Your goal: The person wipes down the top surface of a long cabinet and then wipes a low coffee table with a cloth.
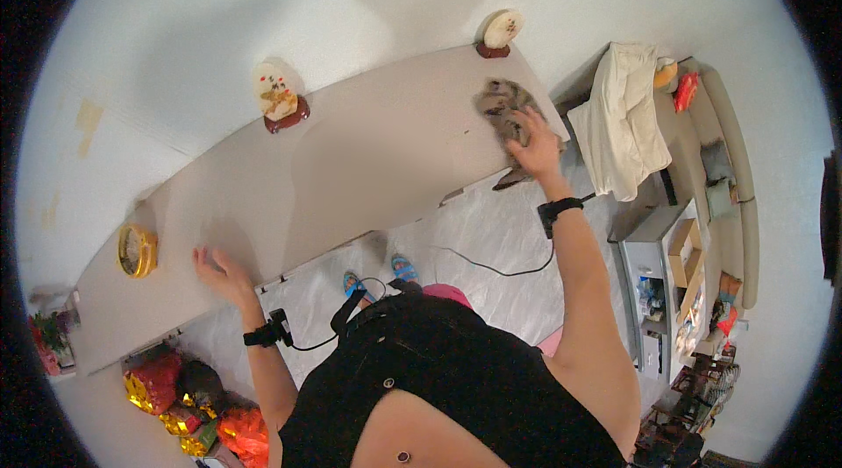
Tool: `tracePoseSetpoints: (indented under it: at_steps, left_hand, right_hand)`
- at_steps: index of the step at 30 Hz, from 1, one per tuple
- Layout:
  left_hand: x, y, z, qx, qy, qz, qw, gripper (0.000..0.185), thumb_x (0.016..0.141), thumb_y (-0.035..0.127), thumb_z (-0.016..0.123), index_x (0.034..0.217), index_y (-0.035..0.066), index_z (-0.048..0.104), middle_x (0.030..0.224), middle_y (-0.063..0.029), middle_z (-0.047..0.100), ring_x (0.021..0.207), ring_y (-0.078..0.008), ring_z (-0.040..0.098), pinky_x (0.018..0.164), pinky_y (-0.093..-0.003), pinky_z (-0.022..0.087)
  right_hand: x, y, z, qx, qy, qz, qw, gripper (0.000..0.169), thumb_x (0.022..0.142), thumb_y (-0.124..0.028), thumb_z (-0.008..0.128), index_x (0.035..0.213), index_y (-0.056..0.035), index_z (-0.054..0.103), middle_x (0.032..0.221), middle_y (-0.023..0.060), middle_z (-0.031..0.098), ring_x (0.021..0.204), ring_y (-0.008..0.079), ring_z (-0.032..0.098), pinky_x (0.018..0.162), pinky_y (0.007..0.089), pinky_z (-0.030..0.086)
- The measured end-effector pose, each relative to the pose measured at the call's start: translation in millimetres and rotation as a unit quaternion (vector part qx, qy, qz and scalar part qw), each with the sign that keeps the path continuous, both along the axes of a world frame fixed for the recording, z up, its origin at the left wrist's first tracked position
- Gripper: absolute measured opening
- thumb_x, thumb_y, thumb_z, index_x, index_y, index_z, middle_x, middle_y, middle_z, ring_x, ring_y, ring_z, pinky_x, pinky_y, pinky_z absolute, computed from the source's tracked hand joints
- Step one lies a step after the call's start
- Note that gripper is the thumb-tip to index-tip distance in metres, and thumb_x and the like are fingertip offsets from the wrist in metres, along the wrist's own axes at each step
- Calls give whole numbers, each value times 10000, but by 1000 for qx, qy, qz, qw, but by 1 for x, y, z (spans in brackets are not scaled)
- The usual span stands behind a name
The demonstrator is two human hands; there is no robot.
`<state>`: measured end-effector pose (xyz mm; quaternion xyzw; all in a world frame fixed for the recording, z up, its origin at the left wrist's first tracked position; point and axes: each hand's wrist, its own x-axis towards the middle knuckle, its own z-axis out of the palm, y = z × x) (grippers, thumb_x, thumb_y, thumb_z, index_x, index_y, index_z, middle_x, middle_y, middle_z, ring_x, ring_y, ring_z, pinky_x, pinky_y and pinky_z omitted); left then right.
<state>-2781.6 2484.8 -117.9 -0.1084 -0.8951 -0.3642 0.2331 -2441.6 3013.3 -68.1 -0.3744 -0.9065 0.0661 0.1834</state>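
A grey tabby cat [505,105] is on the right end of a long, light-topped cabinet [368,165], its tail over the front edge. My right hand [538,142] lies on the cat's back with the fingers spread, and it hides part of the body. Over the left part of the cabinet top hovers my left hand [223,274], empty, fingers apart. The nearest thing to it is a yellow round container [138,251], whose contents I cannot make out. Each wrist wears a black strap with a small device.
Two pale oval ornaments on dark red bases, a left one [276,90] and a right one [503,28], stand against the wall. Right of the cabinet are a cream cloth [621,119], a sofa [714,90] and a grey table [658,251]. Red and gold wrapped items [158,382] sit lower left. A cable [493,268] hangs from the right wrist.
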Motion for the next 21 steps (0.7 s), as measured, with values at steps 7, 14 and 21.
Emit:
tracePoseSetpoints:
  at_steps: [7, 14, 21]
  left_hand:
    - [6, 4, 4, -70, 30, 36, 996, 336, 972, 169, 528, 1226, -51, 540, 1369, -174, 507, 1223, -339, 493, 1025, -433, 406]
    - [7, 3, 3, -74, 54, 33, 995, 246, 967, 159, 542, 1141, -10, 582, 1346, -161, 528, 1212, -324, 497, 935, -399, 484]
    - [10, 12, 4, -27, 5, 34, 999, 210, 970, 163, 537, 1089, 4, 606, 1340, -142, 539, 1211, -312, 497, 930, -400, 482]
  right_hand:
    - [12, 70, -5, -75, -24, -232, 969, 684, 743, -452, 653, 1363, -188, 535, 1492, 97, 427, 1357, 309, 411, 1080, 527, 329]
    - [-25, -10, -18, 0, -17, -203, 979, 663, 752, -430, 640, 1335, -129, 541, 1502, 76, 414, 1349, 325, 399, 1074, 595, 274]
    - [-89, -155, 8, -26, -19, 27, 999, 724, 720, -365, 724, 1387, -195, 501, 1490, 133, 397, 1317, 357, 400, 1026, 521, 344]
